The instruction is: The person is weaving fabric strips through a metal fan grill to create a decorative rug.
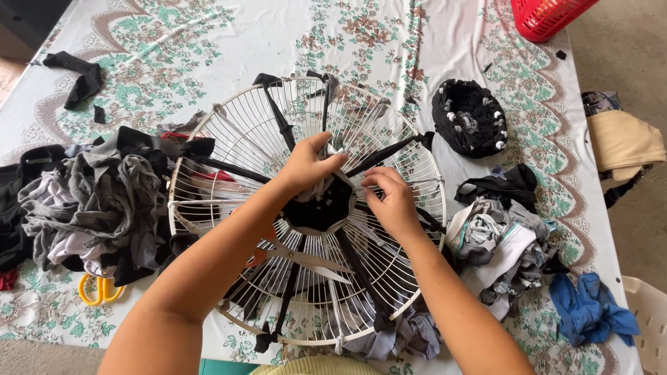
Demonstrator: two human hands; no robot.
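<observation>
A round white wire fan guard lies flat on a floral cloth, with black fabric strips tied from rim to hub. At the hub, my left hand pinches a grey fabric strip just above the black woven centre. On the right side of the hub, my right hand has its fingers curled on the wires and fabric. A pair of scissors rests on the guard below the hub, between my forearms.
A heap of grey and black fabric scraps lies left of the guard, with yellow-handled scissors beneath it. Another scrap pile and blue cloth lie right. A black woven piece and red basket sit further back.
</observation>
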